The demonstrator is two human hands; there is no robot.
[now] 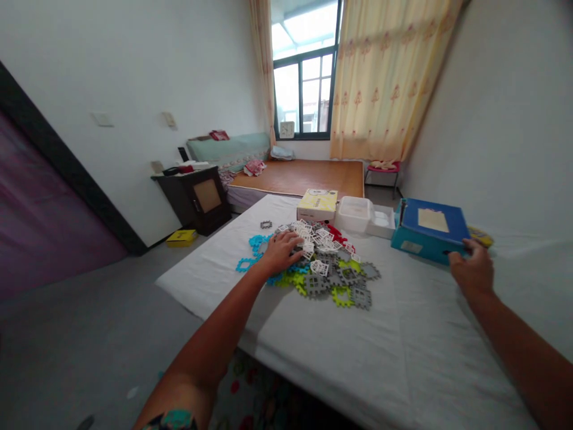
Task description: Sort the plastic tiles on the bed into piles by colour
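Observation:
A heap of interlocking plastic puzzle tiles (329,263), grey, white, green, blue and red, lies on a table under a white cloth (367,352). My left hand (282,251) rests palm down on the left side of the heap, fingers spread over the white and blue pieces. My right hand (472,269) grips the near corner of a blue cardboard box (427,230) at the table's right side, thumb on top. Whether the box is resting on the cloth or raised off it is unclear.
A yellow box (317,205) and clear plastic containers (358,214) stand behind the heap. Beyond are a bed with a wooden mat (304,176), a dark nightstand (197,197), a window with curtains, and a white wall on the right.

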